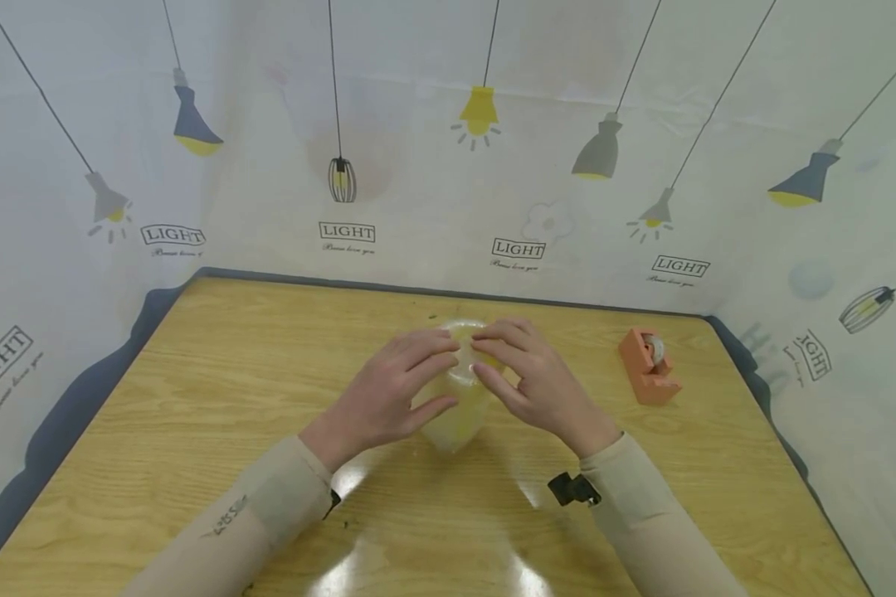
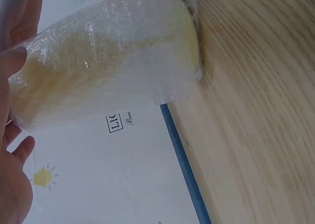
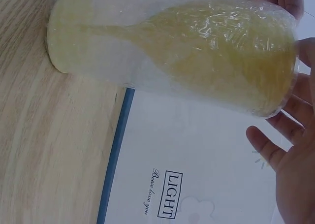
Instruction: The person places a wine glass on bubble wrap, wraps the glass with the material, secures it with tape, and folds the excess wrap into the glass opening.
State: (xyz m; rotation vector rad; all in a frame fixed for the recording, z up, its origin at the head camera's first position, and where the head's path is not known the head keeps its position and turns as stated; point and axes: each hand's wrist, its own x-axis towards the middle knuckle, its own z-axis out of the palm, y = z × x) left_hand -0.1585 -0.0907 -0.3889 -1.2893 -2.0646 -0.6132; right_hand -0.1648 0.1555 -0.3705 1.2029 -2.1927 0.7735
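Observation:
A yellow-tinted stemmed glass (image 3: 206, 42) stands upright on the wooden table, covered in clear crinkled plastic wrap (image 2: 113, 42). Its foot, stem and wide bowl show through the wrap in the right wrist view. From the left, my left hand (image 1: 388, 390) reaches to the wrapped top, fingers extended and lightly bent at the rim. Opposite it, my right hand (image 1: 538, 377) has its fingertips at the rim too, thumb toward me. Neither hand curls round the glass. Seen from the head, the hands cover part of the bowl.
On the right of the wooden table (image 1: 216, 390) stands an orange tape dispenser (image 1: 648, 369) with a roll of clear tape. A pale wall covering (image 1: 418, 207) printed with lamps borders the table at the back and sides. Black straps circle both wrists.

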